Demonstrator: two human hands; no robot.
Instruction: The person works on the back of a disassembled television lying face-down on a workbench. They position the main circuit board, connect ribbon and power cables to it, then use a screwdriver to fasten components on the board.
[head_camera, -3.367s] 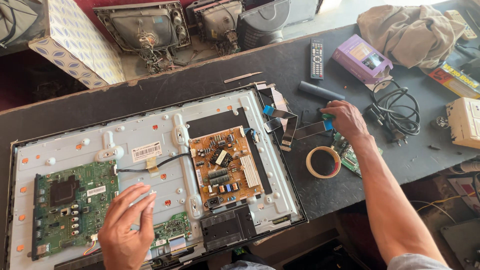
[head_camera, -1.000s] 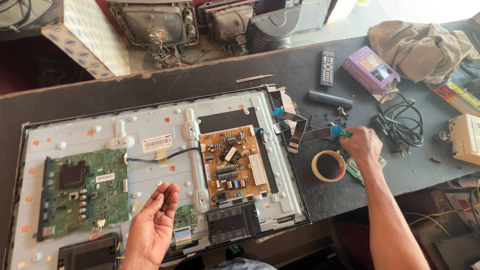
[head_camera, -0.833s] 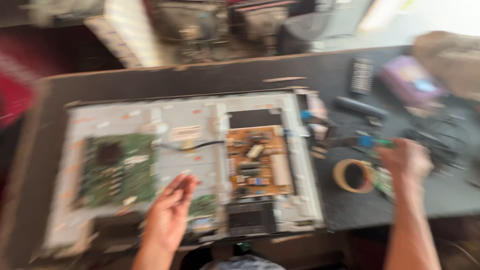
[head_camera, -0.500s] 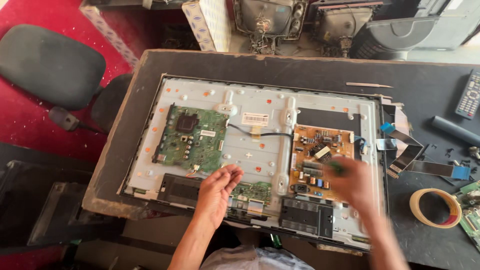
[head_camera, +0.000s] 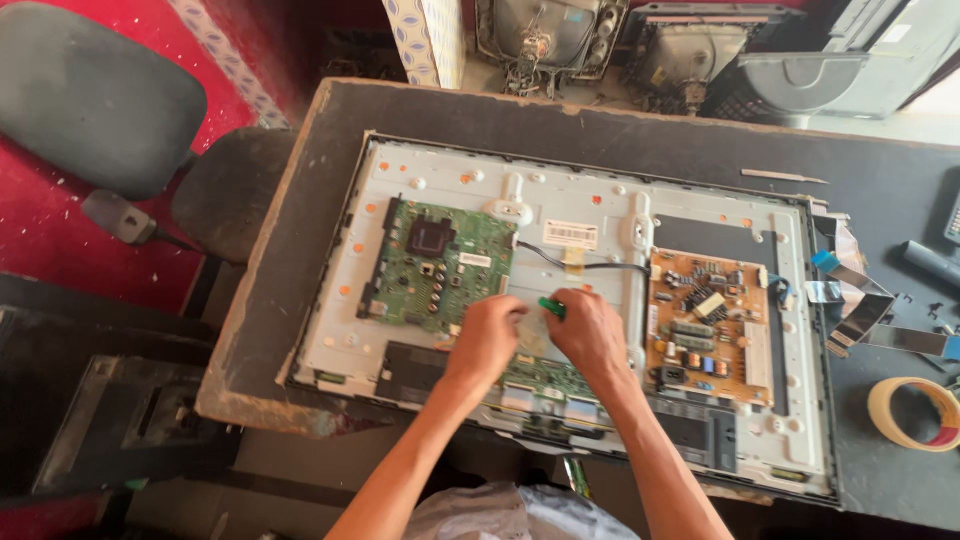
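Note:
An opened flat television (head_camera: 600, 210) lies back-up on a dark workbench (head_camera: 480, 115), its silver metal rear exposed. A green main circuit board (head_camera: 440, 262) sits on its left part and an orange-brown power board (head_camera: 710, 325) on its right. My right hand (head_camera: 588, 332) is over the middle of the panel, closed on a small tool with a green handle (head_camera: 551, 306). My left hand (head_camera: 490, 335) is right beside it, fingers curled down at the green board's lower right corner; what its fingertips touch is hidden. A narrow green board (head_camera: 545, 378) lies just under both hands.
A roll of tape (head_camera: 912, 412) lies at the right of the bench, near flat ribbon cables (head_camera: 850, 300) and a dark remote-like bar (head_camera: 930, 265). Old television chassis (head_camera: 545, 40) stand behind the bench. A grey office chair (head_camera: 110, 120) stands on red carpet at the left.
My right hand came from the bench's right side, near the tape roll, to the panel's middle with the green-handled tool. My left hand closed in beside it. The view swung left.

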